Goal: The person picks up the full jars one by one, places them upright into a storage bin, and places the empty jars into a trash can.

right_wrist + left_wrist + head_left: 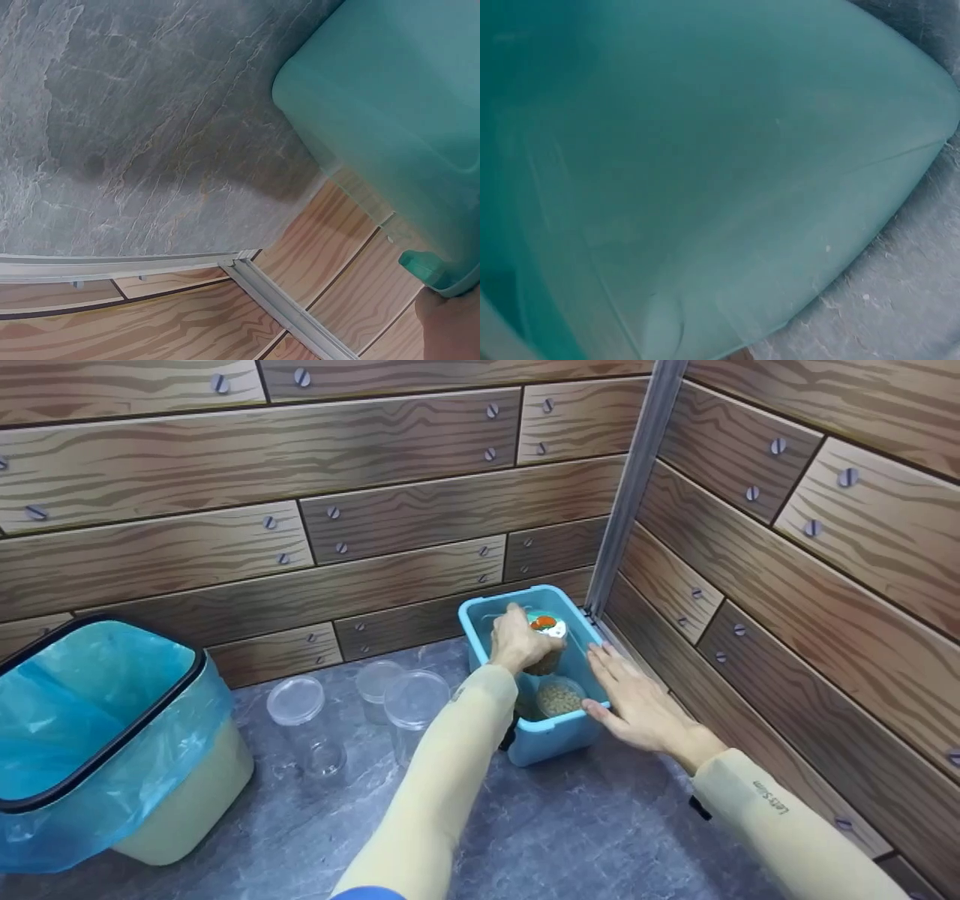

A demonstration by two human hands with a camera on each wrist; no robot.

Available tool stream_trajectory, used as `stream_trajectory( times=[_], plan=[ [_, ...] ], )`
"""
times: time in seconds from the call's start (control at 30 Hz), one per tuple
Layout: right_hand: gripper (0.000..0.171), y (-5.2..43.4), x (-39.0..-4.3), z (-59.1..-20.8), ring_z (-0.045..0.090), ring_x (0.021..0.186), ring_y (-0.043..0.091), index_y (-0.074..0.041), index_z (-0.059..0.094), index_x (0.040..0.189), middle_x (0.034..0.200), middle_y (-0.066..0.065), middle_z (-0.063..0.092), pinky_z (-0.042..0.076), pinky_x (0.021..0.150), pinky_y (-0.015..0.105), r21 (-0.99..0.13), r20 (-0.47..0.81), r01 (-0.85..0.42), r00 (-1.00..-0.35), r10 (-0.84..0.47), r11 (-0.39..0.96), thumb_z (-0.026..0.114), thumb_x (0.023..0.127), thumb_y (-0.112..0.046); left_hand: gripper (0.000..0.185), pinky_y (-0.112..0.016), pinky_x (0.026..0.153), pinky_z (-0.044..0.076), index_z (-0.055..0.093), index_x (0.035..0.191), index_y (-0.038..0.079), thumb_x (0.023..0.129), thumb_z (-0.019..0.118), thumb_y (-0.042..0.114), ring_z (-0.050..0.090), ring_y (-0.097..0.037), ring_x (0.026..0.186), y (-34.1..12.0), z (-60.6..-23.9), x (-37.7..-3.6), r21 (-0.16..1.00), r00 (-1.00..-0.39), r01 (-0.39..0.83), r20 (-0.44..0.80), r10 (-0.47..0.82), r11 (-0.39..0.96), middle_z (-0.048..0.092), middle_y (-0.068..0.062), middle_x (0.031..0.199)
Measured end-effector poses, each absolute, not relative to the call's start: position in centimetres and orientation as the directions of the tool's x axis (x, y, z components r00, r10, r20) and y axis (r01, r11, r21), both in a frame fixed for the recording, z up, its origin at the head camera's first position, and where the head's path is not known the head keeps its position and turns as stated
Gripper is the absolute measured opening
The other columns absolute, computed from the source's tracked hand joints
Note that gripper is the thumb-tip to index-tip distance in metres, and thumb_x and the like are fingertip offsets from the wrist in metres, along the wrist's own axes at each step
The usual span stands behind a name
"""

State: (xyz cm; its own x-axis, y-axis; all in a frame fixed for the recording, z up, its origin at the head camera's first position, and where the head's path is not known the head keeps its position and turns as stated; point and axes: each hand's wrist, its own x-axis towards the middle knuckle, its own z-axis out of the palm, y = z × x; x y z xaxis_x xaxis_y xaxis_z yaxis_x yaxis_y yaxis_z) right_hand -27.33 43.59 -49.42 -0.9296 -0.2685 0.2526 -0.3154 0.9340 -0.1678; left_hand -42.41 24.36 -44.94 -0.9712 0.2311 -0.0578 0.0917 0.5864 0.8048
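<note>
A light-blue plastic bin [555, 735] stands in the corner on the grey stone surface. My left hand [517, 641] reaches into it and grips a jar [546, 639] with an orange-and-white lid. A second, open jar of tan pellets [559, 697] sits in the bin just in front. My right hand [637, 701] lies flat with straight fingers on the bin's right rim. The left wrist view is filled by the bin's wall [705, 187]. In the right wrist view the bin's outer corner [390, 112] shows, with a fingertip [448, 322] at the rim.
Three clear plastic jars stand left of the bin, two with lids [296, 701] [416, 690] and one behind [379, 682]. A beige waste bin with a blue liner [97, 735] fills the left. Wood-pattern walls close the back and right, meeting at a metal post [630, 487].
</note>
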Motion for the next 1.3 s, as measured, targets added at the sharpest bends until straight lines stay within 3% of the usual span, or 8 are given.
stream_trajectory(
  times=[0.13,0.27,0.4,0.63,0.9,1.3],
  plan=[
    [0.083,43.5,-27.4,-49.4,0.025,0.175,0.046,0.005,0.03,0.174,0.186,0.021,0.028,0.03,0.138,0.066,-0.16,0.264,-0.322,-0.925,-0.274,0.933,0.06,0.114,-0.044,0.099,-0.05,0.119,0.058,0.045,0.164,0.008,0.087,0.099,0.038,0.068,-0.033,0.138,24.4,-45.1,-42.4,0.811,-0.969,0.058,-0.093,0.227,0.582,0.064,-0.018,0.152],
    [0.083,43.6,-27.3,-49.5,0.026,0.174,0.047,0.006,0.031,0.173,0.185,0.023,0.03,0.031,0.138,0.067,-0.16,0.272,-0.325,-0.922,-0.275,0.932,0.061,0.113,-0.043,0.117,-0.051,0.134,0.046,0.025,0.177,0.006,0.091,0.096,0.041,0.05,-0.035,0.163,24.7,-45.2,-42.2,0.805,-0.95,0.042,-0.152,0.274,0.591,0.048,-0.02,0.175],
    [0.084,43.2,-27.5,-49.6,0.025,0.174,0.047,0.005,0.029,0.174,0.185,0.023,0.029,0.03,0.138,0.066,-0.16,0.264,-0.324,-0.924,-0.276,0.932,0.061,0.114,-0.044,0.12,-0.05,0.138,0.039,0.016,0.181,0.007,0.095,0.092,0.045,0.039,-0.035,0.171,24.0,-44.8,-42.0,0.814,-0.943,0.043,-0.159,0.293,0.58,0.037,-0.018,0.183],
    [0.084,43.2,-27.6,-49.7,0.025,0.174,0.047,0.007,0.03,0.174,0.184,0.024,0.03,0.028,0.139,0.065,-0.154,0.265,-0.331,-0.921,-0.284,0.931,0.06,0.114,-0.044,0.107,-0.052,0.133,0.045,0.028,0.179,0.011,0.099,0.085,0.052,0.044,-0.035,0.167,21.1,-42.8,-42.1,0.825,-0.951,0.109,-0.077,0.301,0.554,0.045,-0.015,0.179],
    [0.08,43.7,-27.7,-49.5,0.029,0.171,0.052,0.009,0.034,0.171,0.182,0.027,0.035,0.029,0.137,0.067,-0.139,0.292,-0.343,-0.911,-0.293,0.929,0.06,0.114,-0.04,0.071,-0.046,0.115,0.061,0.062,0.155,0.011,0.1,0.084,0.05,0.07,-0.03,0.139,18.2,-40.9,-40.7,0.785,-0.923,0.258,0.027,0.384,0.564,0.071,-0.012,0.152],
    [0.079,43.4,-27.7,-49.2,0.029,0.168,0.059,0.008,0.037,0.171,0.177,0.033,0.04,0.026,0.136,0.073,-0.185,0.312,-0.365,-0.902,-0.298,0.912,0.063,0.113,-0.038,0.061,-0.043,0.112,0.062,0.07,0.147,0.013,0.1,0.08,0.05,0.073,-0.027,0.137,11.6,-39.9,-36.7,0.614,-0.846,0.472,0.113,0.521,0.633,0.076,-0.007,0.148]
  ],
)
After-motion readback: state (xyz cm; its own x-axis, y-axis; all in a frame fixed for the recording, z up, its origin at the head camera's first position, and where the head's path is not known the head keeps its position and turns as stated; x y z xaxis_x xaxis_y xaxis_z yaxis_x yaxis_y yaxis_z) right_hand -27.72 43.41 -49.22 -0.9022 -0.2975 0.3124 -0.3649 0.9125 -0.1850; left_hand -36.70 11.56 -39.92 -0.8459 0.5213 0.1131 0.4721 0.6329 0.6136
